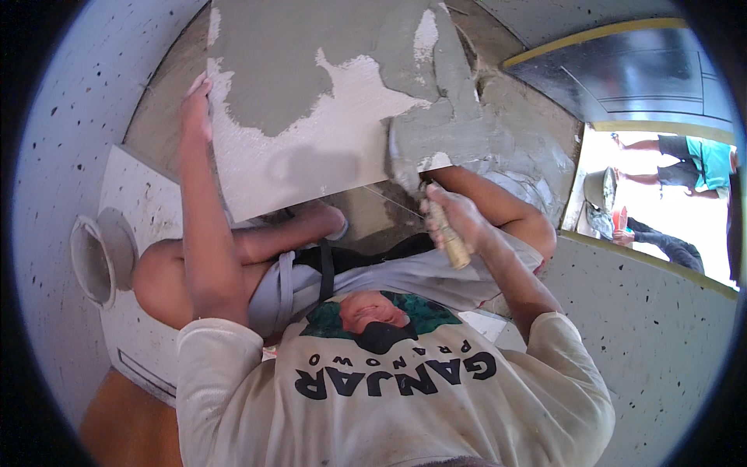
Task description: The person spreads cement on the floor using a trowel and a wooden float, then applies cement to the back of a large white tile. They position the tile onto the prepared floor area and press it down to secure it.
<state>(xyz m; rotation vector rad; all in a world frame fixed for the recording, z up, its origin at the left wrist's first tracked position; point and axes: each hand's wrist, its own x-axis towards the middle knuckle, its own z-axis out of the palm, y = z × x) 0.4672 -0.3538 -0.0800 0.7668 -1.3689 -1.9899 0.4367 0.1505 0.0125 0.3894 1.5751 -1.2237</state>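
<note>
Trowel [412, 159] spreading mortar across tile [311, 148], blade lying left of right hand [459, 222] | fingers gripping handle | left hand [196, 105] clasping tile's left edge

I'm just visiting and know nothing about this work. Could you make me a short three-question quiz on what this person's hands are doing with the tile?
1. True or false: the left hand grips the left edge of the tile.
2. What does the right hand hold? A) sponge B) trowel with a wooden handle C) hammer
3. Fill in: grey ____ covers the upper part of the tile.

Key: 1 true; 2 B; 3 mortar.
</note>
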